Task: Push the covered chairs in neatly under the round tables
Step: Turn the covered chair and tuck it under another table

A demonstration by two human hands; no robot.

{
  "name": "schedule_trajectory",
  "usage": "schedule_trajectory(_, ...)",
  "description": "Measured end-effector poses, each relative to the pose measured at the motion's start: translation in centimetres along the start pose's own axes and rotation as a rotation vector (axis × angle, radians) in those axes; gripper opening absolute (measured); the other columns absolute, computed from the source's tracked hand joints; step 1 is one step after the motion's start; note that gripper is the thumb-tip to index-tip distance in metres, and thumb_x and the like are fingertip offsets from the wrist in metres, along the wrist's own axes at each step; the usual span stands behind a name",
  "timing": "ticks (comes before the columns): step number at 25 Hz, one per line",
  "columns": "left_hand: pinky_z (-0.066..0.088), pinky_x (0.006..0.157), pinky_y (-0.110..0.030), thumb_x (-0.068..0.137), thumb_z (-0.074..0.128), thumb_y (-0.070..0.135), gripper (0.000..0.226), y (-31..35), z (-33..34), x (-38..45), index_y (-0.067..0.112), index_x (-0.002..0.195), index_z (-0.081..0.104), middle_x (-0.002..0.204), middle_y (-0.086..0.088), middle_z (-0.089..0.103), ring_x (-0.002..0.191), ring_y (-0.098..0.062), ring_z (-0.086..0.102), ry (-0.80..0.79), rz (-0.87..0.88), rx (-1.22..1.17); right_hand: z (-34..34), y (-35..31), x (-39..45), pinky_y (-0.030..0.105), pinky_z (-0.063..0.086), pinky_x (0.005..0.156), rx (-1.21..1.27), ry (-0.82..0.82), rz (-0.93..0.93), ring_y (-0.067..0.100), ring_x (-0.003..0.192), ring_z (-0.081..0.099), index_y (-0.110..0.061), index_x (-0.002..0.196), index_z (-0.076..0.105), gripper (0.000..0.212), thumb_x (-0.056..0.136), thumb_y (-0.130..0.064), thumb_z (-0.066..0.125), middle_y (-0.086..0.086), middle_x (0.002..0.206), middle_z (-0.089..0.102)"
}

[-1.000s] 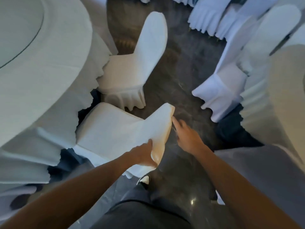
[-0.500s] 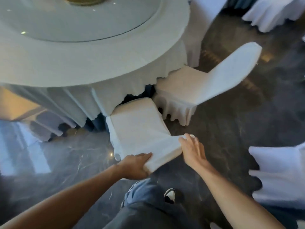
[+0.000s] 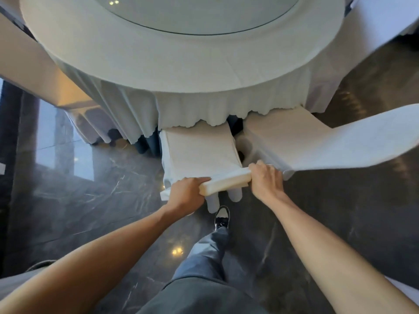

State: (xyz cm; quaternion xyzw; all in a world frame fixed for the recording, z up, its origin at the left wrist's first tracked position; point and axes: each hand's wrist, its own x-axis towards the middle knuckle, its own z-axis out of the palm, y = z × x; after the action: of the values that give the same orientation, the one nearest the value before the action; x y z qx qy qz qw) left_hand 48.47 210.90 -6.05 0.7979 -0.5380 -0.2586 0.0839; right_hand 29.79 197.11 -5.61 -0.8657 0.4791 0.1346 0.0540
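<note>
- Covered chair [image 3: 199, 150]: centre of the view, seen from above. The seat front lies tucked beneath the scalloped hem of the tablecloth [image 3: 204, 114]; the top of the backrest points toward 6 o'clock, at the person.
- Left hand [image 3: 187, 196]: closed over the left end of the backrest top, fingers wrapped onto the white cover.
- Right hand [image 3: 266, 177]: closed over the right end of the same edge, knuckles up. The two hands are set apart, one at each corner.
- Round table [image 3: 181, 53]: fills the view from 10 to 2 o'clock, with a glass turntable [image 3: 197, 12] in its middle.
- Neighbouring chair [image 3: 317, 143]: at 3 o'clock, just beside the held chair and angled, its backrest swinging out toward 4 o'clock. It appears less squarely placed.
- Shoe [image 3: 222, 217]: at 6 o'clock, just behind the chair's rear legs on the dark marble floor [image 3: 90, 189].
- Step in hand, as judged: driving the chair toward 12 o'clock until the backrest nears the table's rim.
- Technique: push evenly through both corners so the chair travels straight along a radius of the table; unequal force would slew it toward the neighbour.
- Caution: the loose cover may slide over the frame, so pressure belongs on the hard top rail beneath it. The hem may catch on the seat.
</note>
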Motion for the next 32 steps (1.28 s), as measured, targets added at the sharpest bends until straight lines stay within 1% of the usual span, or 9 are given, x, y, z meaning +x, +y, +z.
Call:
schedule_trajectory(4,0.038,0.052,-0.026,0.072,0.060,0.015,0.039,1.7,-1.2,5.0,0.044,0.098,0.067,0.065,0.011,0.059,0.060,-0.015,0.053,0.096,-0.091,0.011,-1.2,2.2,6.5,0.036,0.039,0.063,-0.008,-0.003,-0.060,0.031,0.085,0.063,-0.013,0.104,0.065,0.022,0.083,-0.019,0.066,0.006,0.098,0.059)
schedule_trajectory(8,0.034,0.049,-0.027,0.069,0.058,0.015,0.034,2.2,-2.9,9.7,0.041,0.089,0.068,0.065,0.011,0.059,0.060,-0.015,0.054,0.170,-0.184,-0.016,-3.3,3.0,12.8,0.037,0.043,0.065,-0.008,-0.018,-0.177,0.034,0.088,0.065,-0.012,0.104,0.066,0.025,0.084,-0.026,0.066,0.008,0.101,0.060)
schedule_trajectory(12,0.042,0.064,-0.032,0.070,0.059,0.011,0.040,0.8,-4.1,13.2,0.038,0.095,0.075,0.076,0.008,0.067,0.072,-0.021,0.061,0.282,-0.262,-0.044,-4.4,2.9,17.2,0.037,0.046,0.065,0.039,-0.040,-0.298,0.035,0.087,0.064,-0.011,0.107,0.065,0.028,0.084,-0.027,0.066,0.009,0.101,0.059)
schedule_trajectory(14,0.045,0.073,-0.036,0.069,0.061,0.007,0.043,0.3,-4.4,14.4,0.034,0.099,0.076,0.083,0.005,0.072,0.077,-0.025,0.062,0.272,-0.287,-0.057,-4.5,3.3,18.2,0.037,0.048,0.065,0.083,-0.055,-0.349,0.034,0.086,0.063,-0.012,0.107,0.061,0.029,0.083,-0.026,0.067,0.008,0.100,0.058)
schedule_trajectory(18,0.042,0.074,-0.038,0.069,0.066,0.013,0.039,2.4,-4.0,15.6,0.025,0.106,0.071,0.090,-0.001,0.070,0.082,-0.028,0.063,0.243,-0.287,0.069,-4.5,5.7,18.6,0.046,0.054,0.072,0.203,-0.085,-0.452,0.037,0.089,0.063,-0.014,0.116,0.055,0.034,0.085,-0.026,0.063,0.008,0.109,0.057)
schedule_trajectory(21,0.041,0.081,-0.040,0.074,0.065,0.024,0.042,7.8,-3.0,16.7,0.024,0.116,0.067,0.100,-0.002,0.069,0.086,-0.029,0.061,0.314,-0.161,0.138,-4.4,9.3,18.5,0.046,0.053,0.076,0.260,-0.097,-0.486,0.036,0.099,0.062,-0.016,0.134,0.045,0.050,0.088,-0.029,0.059,0.007,0.127,0.053)
schedule_trajectory(24,0.035,0.094,-0.043,0.076,0.061,0.034,0.048,15.5,-0.7,18.7,0.025,0.123,0.062,0.117,-0.001,0.065,0.104,-0.027,0.057,0.294,-0.022,0.195,-3.8,16.4,19.0,0.046,0.052,0.085,0.248,-0.152,-0.395,0.034,0.111,0.058,-0.018,0.144,0.035,0.059,0.091,-0.035,0.057,0.007,0.138,0.049)
schedule_trajectory(27,0.029,0.104,-0.048,0.077,0.056,0.043,0.053,23.2,3.3,21.6,0.023,0.126,0.057,0.126,-0.002,0.061,0.117,-0.027,0.053,0.110,-0.002,0.184,-3.3,26.2,19.8,0.043,0.048,0.094,0.198,-0.220,-0.310,0.032,0.120,0.053,-0.017,0.145,0.038,0.059,0.092,-0.035,0.056,0.008,0.141,0.049)
schedule_trajectory(32,0.047,0.096,-0.043,0.074,0.058,0.068,0.081,40.0,11.8,23.6,0.022,0.140,0.046,0.129,-0.006,0.059,0.113,-0.029,0.059,-0.147,-0.016,0.035,-3.3,44.2,19.7,0.045,0.043,0.099,0.172,-0.177,-0.310,0.032,0.118,0.052,-0.016,0.134,0.052,0.047,0.088,-0.027,0.052,0.007,0.133,0.056)
